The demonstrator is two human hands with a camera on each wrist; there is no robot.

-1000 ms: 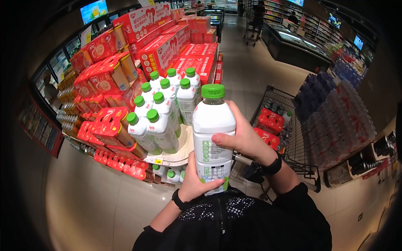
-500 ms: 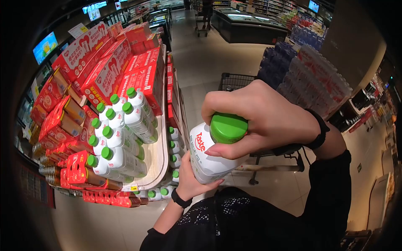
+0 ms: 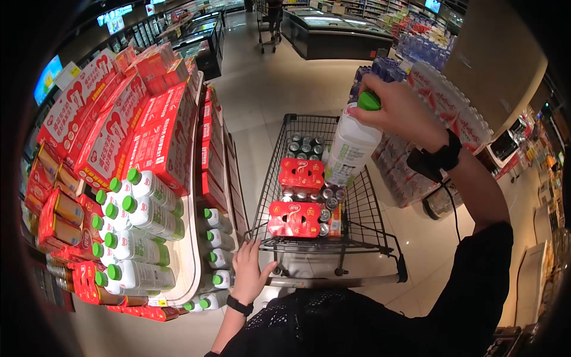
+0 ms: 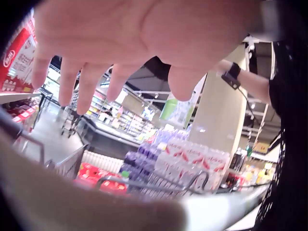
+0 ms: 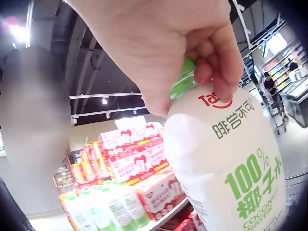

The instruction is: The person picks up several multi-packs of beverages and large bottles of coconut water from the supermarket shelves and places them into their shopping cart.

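Note:
My right hand point(image 3: 404, 113) grips a large white coconut water bottle point(image 3: 351, 149) by its neck, just under the green cap point(image 3: 369, 100). The bottle hangs slightly tilted over the right side of a wire shopping cart point(image 3: 372, 208). In the right wrist view the fingers curl round the neck, and the label point(image 5: 252, 187) faces the camera. My left hand point(image 3: 250, 276) has its fingers extended beside the left end of the cart handle point(image 3: 357, 282). The left wrist view shows its palm and spread fingers point(image 4: 86, 86) with nothing held.
Red can packs point(image 3: 294, 219) and loose dark cans point(image 3: 306, 144) lie in the cart. To the left, a display shelf point(image 3: 191, 256) carries more white bottles point(image 3: 140, 276) and red boxes point(image 3: 157, 140). Shrink-wrapped drinks point(image 3: 443, 110) are stacked at the right, near a pillar point(image 3: 496, 59).
My left hand has let go of the bottle and moved down to the cart handle. The right hand shifted from the bottle's side to its neck and carried it forward and right over the cart.

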